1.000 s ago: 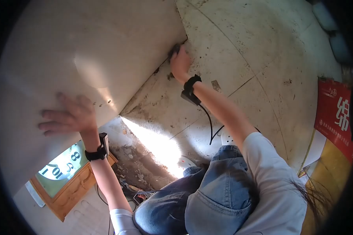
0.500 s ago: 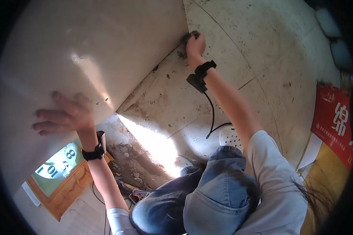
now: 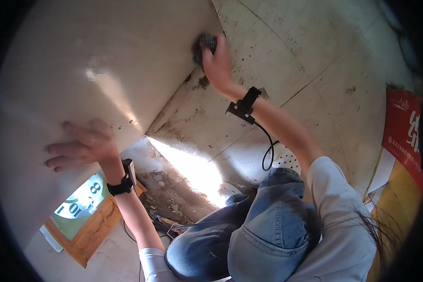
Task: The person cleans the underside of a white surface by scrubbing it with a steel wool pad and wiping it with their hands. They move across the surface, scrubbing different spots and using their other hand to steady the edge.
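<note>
A large cream-coloured panel (image 3: 94, 61) leans across the left of the view. My left hand (image 3: 80, 145) lies flat on its face with the fingers spread. My right hand (image 3: 216, 61) is closed around a dark scrubbing pad (image 3: 202, 47) and presses it against the panel's right edge, where the panel meets the dirty tiled floor (image 3: 286, 61). Both wrists carry black bands, and a black cable runs from the right one.
A wood-framed clock (image 3: 80, 207) lies under the panel at lower left. Rubble and debris (image 3: 169, 197) sit by my denim-clad knees (image 3: 249, 235). A red printed carton (image 3: 404, 131) stands at the right edge. White slippers (image 3: 286, 162) show near my legs.
My right hand with the pad slid away along the panel's edge, then came back left onto the panel. My left hand stayed flat in nearly the same spot.
</note>
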Tool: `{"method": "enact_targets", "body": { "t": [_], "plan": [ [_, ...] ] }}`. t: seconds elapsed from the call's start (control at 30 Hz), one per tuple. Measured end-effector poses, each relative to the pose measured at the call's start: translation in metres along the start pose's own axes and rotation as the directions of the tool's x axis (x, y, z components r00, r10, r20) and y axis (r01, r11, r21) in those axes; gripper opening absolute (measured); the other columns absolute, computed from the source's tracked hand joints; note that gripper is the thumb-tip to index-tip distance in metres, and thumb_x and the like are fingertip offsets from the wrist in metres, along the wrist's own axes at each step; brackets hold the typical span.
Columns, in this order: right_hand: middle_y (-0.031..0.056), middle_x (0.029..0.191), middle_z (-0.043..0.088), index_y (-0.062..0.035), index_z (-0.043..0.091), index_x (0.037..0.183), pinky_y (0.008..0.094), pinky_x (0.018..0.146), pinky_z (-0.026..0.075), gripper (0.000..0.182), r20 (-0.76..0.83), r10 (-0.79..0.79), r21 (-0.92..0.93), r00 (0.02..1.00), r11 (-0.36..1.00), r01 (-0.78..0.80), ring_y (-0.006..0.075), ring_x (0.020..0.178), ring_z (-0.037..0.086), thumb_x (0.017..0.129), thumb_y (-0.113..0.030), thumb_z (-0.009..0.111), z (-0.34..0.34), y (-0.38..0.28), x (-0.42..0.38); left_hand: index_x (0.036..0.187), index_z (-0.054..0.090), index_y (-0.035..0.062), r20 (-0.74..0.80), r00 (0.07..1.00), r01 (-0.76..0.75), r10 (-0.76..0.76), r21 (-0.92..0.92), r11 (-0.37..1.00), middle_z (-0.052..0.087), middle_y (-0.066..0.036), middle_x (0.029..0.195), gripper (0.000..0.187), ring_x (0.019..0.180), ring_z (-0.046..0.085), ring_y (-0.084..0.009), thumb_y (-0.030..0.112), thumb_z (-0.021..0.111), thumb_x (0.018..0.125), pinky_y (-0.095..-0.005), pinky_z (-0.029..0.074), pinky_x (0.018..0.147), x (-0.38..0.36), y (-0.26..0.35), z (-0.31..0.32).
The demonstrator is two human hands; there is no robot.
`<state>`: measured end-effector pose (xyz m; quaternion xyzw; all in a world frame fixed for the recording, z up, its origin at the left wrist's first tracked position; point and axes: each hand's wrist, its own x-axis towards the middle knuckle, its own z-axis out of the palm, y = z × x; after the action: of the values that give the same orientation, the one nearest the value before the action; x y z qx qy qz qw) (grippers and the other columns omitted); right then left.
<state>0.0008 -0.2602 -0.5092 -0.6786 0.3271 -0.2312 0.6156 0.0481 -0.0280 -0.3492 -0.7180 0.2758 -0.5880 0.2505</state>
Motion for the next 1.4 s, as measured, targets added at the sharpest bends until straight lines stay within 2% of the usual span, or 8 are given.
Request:
{"method": "enact_targets", "body": {
  "t": [0.13, 0.23, 0.73, 0.83, 1.0, 1.1, 1.23, 1.4],
  "plan": [
    [0.0235, 0.084, 0.057, 0.0, 0.042, 0.102, 0.0467, 0.064, 0.042, 0.025, -0.048, -0.138, -0.009, 0.989, 0.99, 0.137, 0.0425, 0.077, 0.054, 0.08, -0.008, 0.048, 0.007, 0.013, 0.003, 0.133, 0.033, 0.0102, 0.024, 0.999, 0.025, -0.025, 0.012, 1.0, 0.014, -0.026, 0.14, 0.054, 0.129, 0.007, -0.0463, 0.042, 0.028, 0.089, -0.0579, 0.006, 0.101, 0.002, 0.002, -0.001],
    [0.0239, 0.08, 0.057, 0.0005, 0.041, 0.104, 0.0469, 0.063, 0.042, 0.027, -0.058, 0.06, -0.231, 0.996, 0.97, -0.072, 0.0427, 0.077, 0.053, 0.079, -0.006, 0.049, 0.01, 0.053, 0.013, 0.132, 0.034, 0.0104, 0.075, 0.996, 0.054, -0.056, 0.03, 0.998, 0.014, -0.026, 0.14, 0.054, 0.129, 0.008, -0.0462, 0.041, 0.028, 0.089, -0.0575, 0.007, 0.101, 0.0, 0.003, -0.008],
    [0.0228, 0.078, 0.059, 0.0022, 0.051, 0.089, 0.0444, 0.064, 0.043, 0.016, -0.097, -0.097, 0.106, 0.991, 0.989, 0.107, 0.0401, 0.073, 0.056, 0.077, -0.009, 0.053, 0.013, -0.007, -0.011, 0.13, 0.036, 0.0107, 0.026, 0.999, 0.029, -0.029, 0.025, 0.999, 0.016, -0.025, 0.14, 0.052, 0.129, 0.009, -0.0468, 0.041, 0.03, 0.088, -0.0571, 0.007, 0.101, -0.001, 0.002, -0.003],
    [0.0228, 0.074, 0.058, 0.0011, 0.051, 0.09, 0.0435, 0.063, 0.043, 0.017, -0.084, 0.153, -0.042, 0.985, 0.987, -0.157, 0.0408, 0.073, 0.055, 0.076, -0.01, 0.053, 0.017, 0.037, 0.007, 0.13, 0.037, 0.0109, 0.044, 0.998, 0.047, -0.048, 0.027, 0.999, 0.016, -0.025, 0.14, 0.051, 0.129, 0.01, -0.047, 0.04, 0.03, 0.088, -0.057, 0.007, 0.101, -0.002, 0.001, -0.003],
    [0.0214, 0.078, 0.058, 0.0028, 0.052, 0.091, 0.0401, 0.063, 0.043, 0.019, 0.033, -0.135, 0.059, 0.99, 0.989, 0.133, 0.0367, 0.074, 0.057, 0.078, -0.012, 0.053, 0.009, -0.015, -0.019, 0.129, 0.038, 0.0124, 0.019, 0.999, 0.035, -0.035, 0.016, 0.999, 0.017, -0.025, 0.14, 0.05, 0.128, 0.01, -0.0471, 0.041, 0.03, 0.088, -0.0566, 0.007, 0.101, -0.002, 0.002, -0.003],
    [0.0221, 0.075, 0.058, 0.0026, 0.052, 0.091, 0.0397, 0.062, 0.043, 0.021, 0.007, 0.041, -0.026, 0.999, 0.999, -0.041, 0.038, 0.072, 0.057, 0.078, -0.013, 0.055, 0.007, 0.019, -0.004, 0.128, 0.038, 0.0135, 0.0, 0.999, 0.038, -0.038, 0.024, 0.999, 0.018, -0.024, 0.14, 0.05, 0.128, 0.011, -0.047, 0.042, 0.031, 0.087, -0.0564, 0.008, 0.101, -0.003, 0.001, 0.0],
    [0.0219, 0.072, 0.058, 0.0026, 0.049, 0.091, 0.045, 0.061, 0.043, 0.017, 0.07, -0.255, -0.046, 0.965, 0.965, 0.258, 0.0397, 0.07, 0.056, 0.078, -0.009, 0.053, 0.005, -0.018, -0.016, 0.128, 0.038, 0.014, 0.013, 0.998, 0.061, -0.061, 0.033, 0.998, 0.019, -0.024, 0.139, 0.05, 0.128, 0.011, -0.0468, 0.043, 0.031, 0.087, -0.0565, 0.008, 0.101, -0.005, 0.001, 0.002],
    [0.0217, 0.071, 0.058, -0.0007, 0.05, 0.092, 0.0453, 0.059, 0.044, 0.018, 0.076, -0.162, -0.134, 0.984, 0.976, 0.171, 0.0397, 0.068, 0.056, 0.078, -0.011, 0.055, 0.006, 0.025, -0.008, 0.127, 0.04, 0.0139, -0.004, 0.998, 0.059, -0.059, 0.017, 0.998, 0.02, -0.024, 0.139, 0.05, 0.128, 0.012, -0.0473, 0.043, 0.031, 0.087, -0.057, 0.009, 0.101, -0.004, 0.004, 0.0]
  ]
}}
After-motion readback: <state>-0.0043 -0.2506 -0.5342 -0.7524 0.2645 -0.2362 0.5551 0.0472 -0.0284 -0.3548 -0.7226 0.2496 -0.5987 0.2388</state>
